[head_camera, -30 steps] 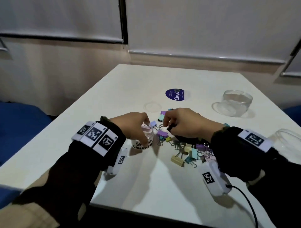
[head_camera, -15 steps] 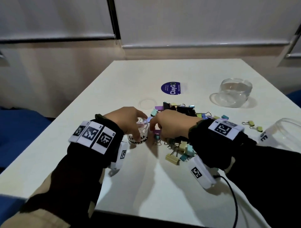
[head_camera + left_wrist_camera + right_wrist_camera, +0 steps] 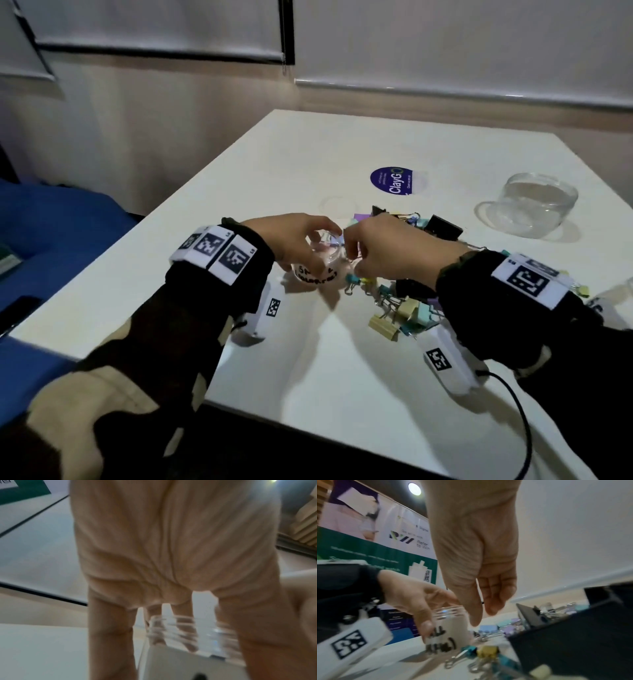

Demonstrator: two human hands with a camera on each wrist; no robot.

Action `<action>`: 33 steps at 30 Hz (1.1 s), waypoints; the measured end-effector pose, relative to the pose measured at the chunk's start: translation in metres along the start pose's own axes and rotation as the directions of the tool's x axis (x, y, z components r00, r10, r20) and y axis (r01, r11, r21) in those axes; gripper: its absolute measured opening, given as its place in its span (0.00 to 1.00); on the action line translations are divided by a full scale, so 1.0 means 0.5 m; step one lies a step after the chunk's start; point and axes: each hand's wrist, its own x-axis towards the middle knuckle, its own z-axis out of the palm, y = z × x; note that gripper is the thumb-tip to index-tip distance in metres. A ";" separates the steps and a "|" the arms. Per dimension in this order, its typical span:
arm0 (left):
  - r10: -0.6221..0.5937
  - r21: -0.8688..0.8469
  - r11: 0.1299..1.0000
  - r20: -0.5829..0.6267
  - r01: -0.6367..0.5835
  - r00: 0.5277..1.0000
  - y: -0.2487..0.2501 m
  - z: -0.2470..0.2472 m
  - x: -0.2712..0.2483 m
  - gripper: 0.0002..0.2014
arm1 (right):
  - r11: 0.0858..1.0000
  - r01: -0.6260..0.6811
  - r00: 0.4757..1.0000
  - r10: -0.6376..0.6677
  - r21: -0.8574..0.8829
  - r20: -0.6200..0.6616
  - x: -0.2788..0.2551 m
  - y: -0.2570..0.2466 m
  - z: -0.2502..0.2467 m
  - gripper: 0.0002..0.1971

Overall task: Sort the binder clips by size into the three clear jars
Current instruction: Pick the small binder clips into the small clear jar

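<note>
The left hand (image 3: 294, 243) curls its fingers round the small labelled jar (image 3: 320, 267) standing on the white surface (image 3: 342, 377), likely steadying it so clips can drop in without tipping it. The right hand (image 3: 387, 250) hovers at the jar's mouth, fingers hanging loosely and seemingly holding nothing. The pile of binder clips (image 3: 404, 308) lies just beside the jar, within easy reach.

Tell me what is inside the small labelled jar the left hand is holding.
Through the small jar's clear wall, blurred pink and purple bits show near the top. The left hand and white label cover the rest, so its contents cannot be counted.
</note>
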 end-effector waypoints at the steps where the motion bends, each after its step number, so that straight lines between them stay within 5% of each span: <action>1: -0.001 0.005 1.000 0.001 0.001 1.000 0.003 0.002 0.002 0.35 | 1.000 0.017 0.998 -0.017 0.004 0.064 -0.004 -0.010 0.003 0.10; 8: -0.029 0.153 0.988 -0.036 0.034 0.999 -0.004 0.008 0.013 0.46 | 0.999 0.052 0.993 -0.051 -0.007 0.108 -0.007 -0.014 0.021 0.14; 14: 0.008 -0.100 0.995 -0.011 -0.009 1.000 -0.014 -0.002 0.003 0.40 | 0.998 0.064 0.995 -0.064 0.005 0.081 -0.014 -0.010 0.025 0.11; 23: 0.006 -0.013 1.000 -0.053 -0.007 0.999 -0.018 -0.006 0.013 0.38 | 0.996 0.068 0.994 -0.063 -0.061 0.088 -0.010 -0.041 0.036 0.05; 33: 0.001 -0.143 0.990 -0.062 -0.010 0.998 -0.019 0.002 0.012 0.39 | 1.000 -0.005 0.992 0.004 0.014 0.129 -0.017 -0.018 0.035 0.10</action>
